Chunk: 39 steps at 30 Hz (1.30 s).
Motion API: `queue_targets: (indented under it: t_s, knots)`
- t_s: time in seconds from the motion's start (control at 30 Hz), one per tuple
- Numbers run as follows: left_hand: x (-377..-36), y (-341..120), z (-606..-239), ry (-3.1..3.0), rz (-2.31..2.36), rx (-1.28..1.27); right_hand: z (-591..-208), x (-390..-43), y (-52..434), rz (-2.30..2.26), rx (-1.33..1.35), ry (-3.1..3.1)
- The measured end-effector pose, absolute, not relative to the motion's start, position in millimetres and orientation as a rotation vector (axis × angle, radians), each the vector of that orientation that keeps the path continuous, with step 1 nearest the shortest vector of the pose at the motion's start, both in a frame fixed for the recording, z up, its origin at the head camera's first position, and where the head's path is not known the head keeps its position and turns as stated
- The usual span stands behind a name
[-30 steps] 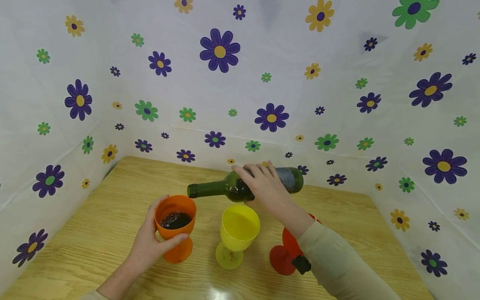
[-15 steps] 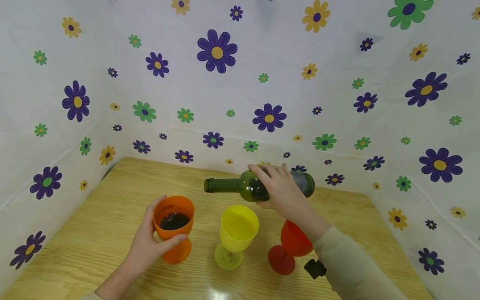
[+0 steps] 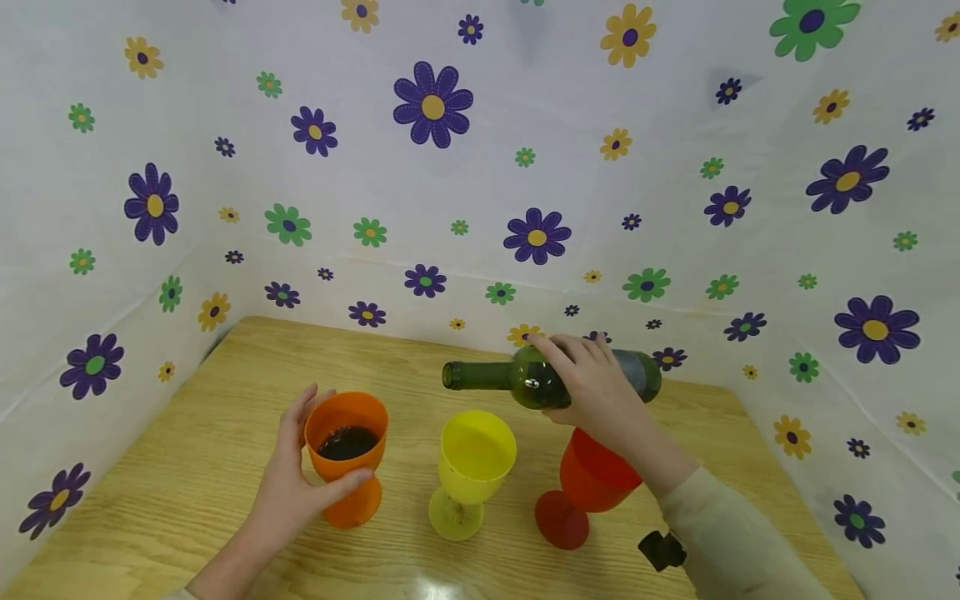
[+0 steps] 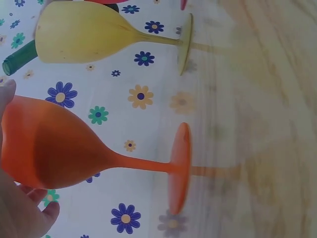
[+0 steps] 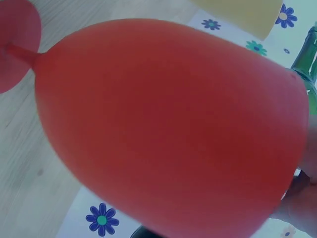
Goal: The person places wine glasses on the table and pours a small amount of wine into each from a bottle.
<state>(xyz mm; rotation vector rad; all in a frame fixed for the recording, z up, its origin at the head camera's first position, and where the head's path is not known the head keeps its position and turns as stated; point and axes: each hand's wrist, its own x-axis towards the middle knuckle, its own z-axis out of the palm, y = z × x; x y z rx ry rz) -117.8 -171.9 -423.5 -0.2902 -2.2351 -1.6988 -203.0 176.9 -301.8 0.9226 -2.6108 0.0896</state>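
Dark green glass wine bottle (image 3: 551, 379) held in air above red plastic goblet (image 3: 592, 483), long axis near horizontal, open mouth pointing left over yellow plastic goblet (image 3: 474, 467). Right hand (image 3: 596, 392) wraps bottle body from above. Left hand (image 3: 288, 487) curls round orange plastic goblet (image 3: 347, 454) with dark liquid, standing on wooden table (image 3: 187, 467).

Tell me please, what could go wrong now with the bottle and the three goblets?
1. The right hand holds the green bottle nearly level; its open mouth is short of the yellow goblet, so liquid might spill on the table.
2. That forearm passes just above the red goblet and could knock it.
3. The left hand grips the orange goblet, which holds dark liquid; a jolt could slosh it.
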Motion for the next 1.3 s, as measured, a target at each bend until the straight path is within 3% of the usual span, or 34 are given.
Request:
queue_targets:
  t_s: [0.37, 0.63, 0.9, 1.3]
  knots:
    - [-105.1, -165.0, -385.2, -2.113, -1.549, -0.366, -302.8, -200.8, 198.1, 0.090, 0.886, -2.623]
    - [-94.5, -131.1, -358.8, -2.106, -1.378, -0.551, -305.2, -200.4, 213.1, 0.068, 0.875, -2.591]
    - [-94.5, -82.0, -367.1, -2.171, -1.488, -0.687, -305.8, -203.7, 221.7, 0.060, 0.874, -2.564]
    - [-103.7, -44.3, -388.3, -2.298, -1.727, -0.399, -308.9, -212.8, 234.1, -0.006, 0.915, -2.477]
